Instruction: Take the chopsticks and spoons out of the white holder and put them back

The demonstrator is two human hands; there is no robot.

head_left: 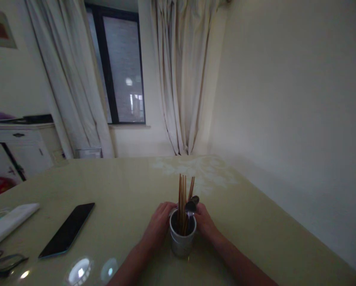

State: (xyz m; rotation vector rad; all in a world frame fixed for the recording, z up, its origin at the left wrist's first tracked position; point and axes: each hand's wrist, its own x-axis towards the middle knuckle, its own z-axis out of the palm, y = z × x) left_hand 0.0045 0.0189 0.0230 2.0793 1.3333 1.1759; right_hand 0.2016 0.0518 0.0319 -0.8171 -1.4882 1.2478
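Note:
A grey metal cup (181, 243) stands on the pale green table (255, 222), near its front edge. Several brown chopsticks (182, 194) stand upright in it, and a dark spoon (191, 205) leans on its right rim. My left hand (159, 226) wraps the cup's left side. My right hand (205, 224) holds the right side, close to the spoon's bowl.
A black phone (67, 229) lies flat at the left. Further left are a white flat object (8, 222) and dark glasses (2, 263) at the table's edge. A white cabinet (17, 149), curtains (180, 79) and a window (121, 67) stand beyond; a wall (300, 119) runs along the right.

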